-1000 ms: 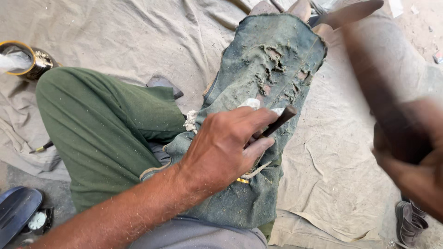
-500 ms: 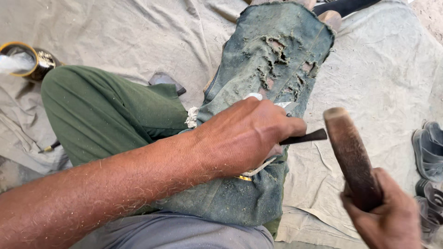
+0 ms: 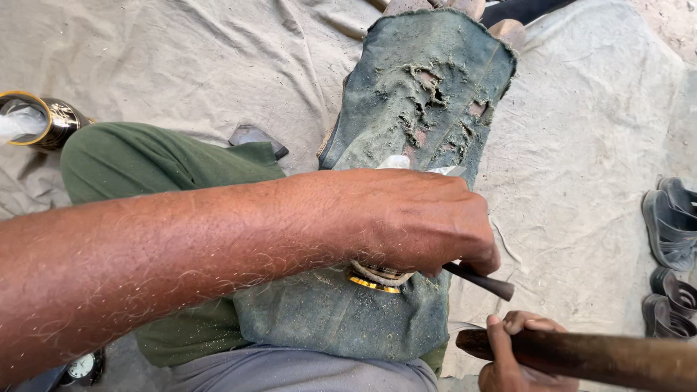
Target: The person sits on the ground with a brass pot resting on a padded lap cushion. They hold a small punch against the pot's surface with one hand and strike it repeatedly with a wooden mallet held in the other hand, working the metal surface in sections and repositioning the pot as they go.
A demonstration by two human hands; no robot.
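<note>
My left hand (image 3: 414,218) reaches across a worn, torn blue denim cloth (image 3: 428,80) draped over my leg. It grips a thin dark tool (image 3: 483,281) whose end sticks out to the right. Under the palm lies a round gold-edged ring-like piece (image 3: 374,278), mostly hidden. My right hand (image 3: 508,356) sits low at the bottom right, closed on a thick brown wooden mallet (image 3: 602,357) that lies level, just below the dark tool.
My green trouser leg (image 3: 160,167) lies to the left on a beige canvas sheet (image 3: 581,145). A brass-rimmed cup (image 3: 36,120) stands far left. Dark sandals (image 3: 671,225) lie at the right edge, and a small clock (image 3: 81,366) at bottom left.
The right hand has brought the wooden mallet down from high on the right to low beside the dark tool. The left hand has kept its hold on the denim.
</note>
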